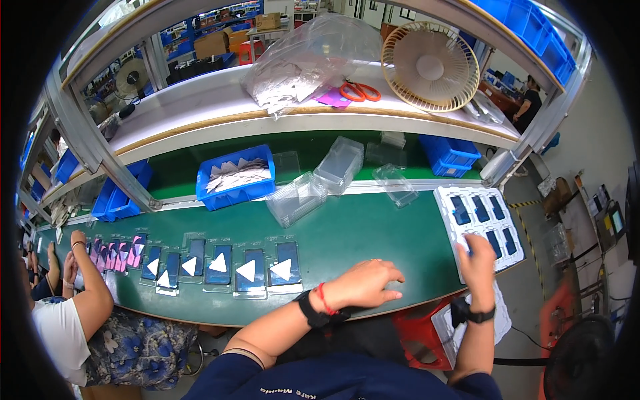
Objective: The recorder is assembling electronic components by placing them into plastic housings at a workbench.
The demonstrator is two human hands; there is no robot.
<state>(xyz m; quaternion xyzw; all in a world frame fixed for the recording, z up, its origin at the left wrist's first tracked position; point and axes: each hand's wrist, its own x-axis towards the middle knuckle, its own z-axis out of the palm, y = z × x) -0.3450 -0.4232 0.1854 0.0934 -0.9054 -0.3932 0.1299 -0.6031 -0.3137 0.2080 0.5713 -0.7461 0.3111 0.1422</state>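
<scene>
My left hand (370, 283) hovers above the green worktop (340, 240), palm down, fingers apart and holding nothing. A red band and a black strap circle that wrist. My right hand (477, 263) is at the near left part of a white moulded tray (472, 230), its fingers curled together. A speck of blue shows between them; what they hold is hidden. Dark flat rectangular panels (481, 209) lie in the tray's pockets. Left of my left hand, dark panels (251, 259) with white triangular pieces (283, 271) on top lie in clear plastic trays in a row.
Clear plastic trays (297, 199) are stacked at the back near a blue bin (235, 190) of white slips. A shelf (220, 133) above holds a fan (430, 67), orange-handled scissors (360, 91) and a plastic bag (300, 60). A co-worker (67, 320) sits at left by pink-marked panels (120, 253).
</scene>
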